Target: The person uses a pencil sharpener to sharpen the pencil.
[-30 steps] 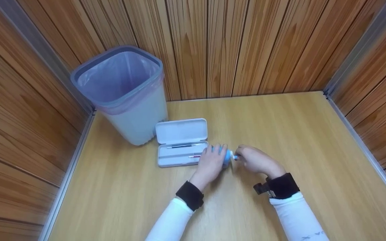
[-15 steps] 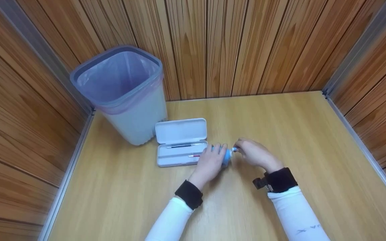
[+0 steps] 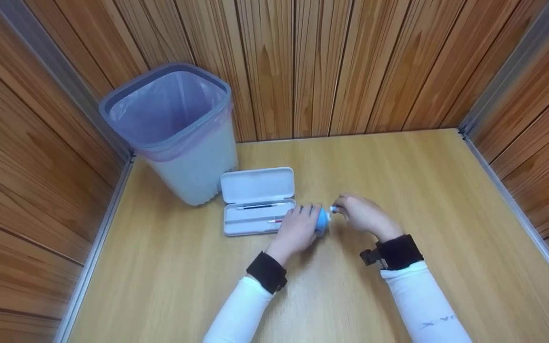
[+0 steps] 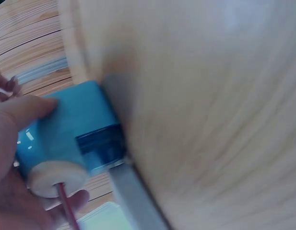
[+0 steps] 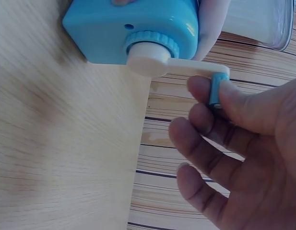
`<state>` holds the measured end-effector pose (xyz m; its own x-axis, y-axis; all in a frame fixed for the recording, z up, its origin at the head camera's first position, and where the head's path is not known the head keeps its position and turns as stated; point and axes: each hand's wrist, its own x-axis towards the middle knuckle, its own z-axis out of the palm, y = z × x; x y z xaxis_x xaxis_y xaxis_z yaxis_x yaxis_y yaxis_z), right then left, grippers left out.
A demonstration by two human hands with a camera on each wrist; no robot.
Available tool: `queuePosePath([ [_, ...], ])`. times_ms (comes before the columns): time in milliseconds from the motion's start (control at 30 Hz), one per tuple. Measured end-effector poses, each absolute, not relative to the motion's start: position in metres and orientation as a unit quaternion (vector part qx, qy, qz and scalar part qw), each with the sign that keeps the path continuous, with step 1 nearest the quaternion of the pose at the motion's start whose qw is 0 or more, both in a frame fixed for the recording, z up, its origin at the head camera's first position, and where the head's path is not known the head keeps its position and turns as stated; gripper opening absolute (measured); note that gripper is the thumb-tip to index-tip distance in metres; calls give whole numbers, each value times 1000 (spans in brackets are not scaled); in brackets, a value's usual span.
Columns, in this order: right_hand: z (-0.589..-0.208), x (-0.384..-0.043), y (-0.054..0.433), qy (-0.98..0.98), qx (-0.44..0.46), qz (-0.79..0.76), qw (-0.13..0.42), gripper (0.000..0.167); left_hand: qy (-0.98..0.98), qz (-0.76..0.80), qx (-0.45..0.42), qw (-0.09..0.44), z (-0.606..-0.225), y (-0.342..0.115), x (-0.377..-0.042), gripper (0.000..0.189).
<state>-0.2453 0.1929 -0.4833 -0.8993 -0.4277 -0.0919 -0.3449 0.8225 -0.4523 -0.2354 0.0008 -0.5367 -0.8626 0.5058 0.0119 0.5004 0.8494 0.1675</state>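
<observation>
A blue hand-crank pencil sharpener (image 3: 322, 221) lies on the table, with my left hand (image 3: 297, 228) gripping it from above. From its cream-coloured round entry, a red pencil (image 4: 65, 203) sticks out in the left wrist view. At the opposite end, the white crank arm (image 5: 193, 66) reaches out sideways. My right hand (image 3: 362, 215) pinches the small blue crank knob (image 5: 217, 88) between thumb and index finger, its other fingers loosely bent. The pencil's tip inside the sharpener is hidden.
Left of the sharpener, an opened white pencil case (image 3: 258, 186) holds a dark pencil-like stick (image 3: 258, 206). A lined waste bin (image 3: 193, 176) stands behind it at the back left. Wood-panelled walls (image 3: 317, 66) border the table (image 3: 422, 181).
My right hand has moved away from me and slightly left, carrying the crank knob upward in the head view. The left hand and sharpener stay nearly in place.
</observation>
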Motion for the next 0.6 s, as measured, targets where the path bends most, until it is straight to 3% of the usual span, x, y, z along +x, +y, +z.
queuePosePath([
  [200,-480,-246,192,950,-207,-210,101,19,965,44,260,-3,-524,2,-239,57],
  [600,-471,-249,187,951,-222,-185,106,19,965,48,259,3,-519,3,-242,63],
])
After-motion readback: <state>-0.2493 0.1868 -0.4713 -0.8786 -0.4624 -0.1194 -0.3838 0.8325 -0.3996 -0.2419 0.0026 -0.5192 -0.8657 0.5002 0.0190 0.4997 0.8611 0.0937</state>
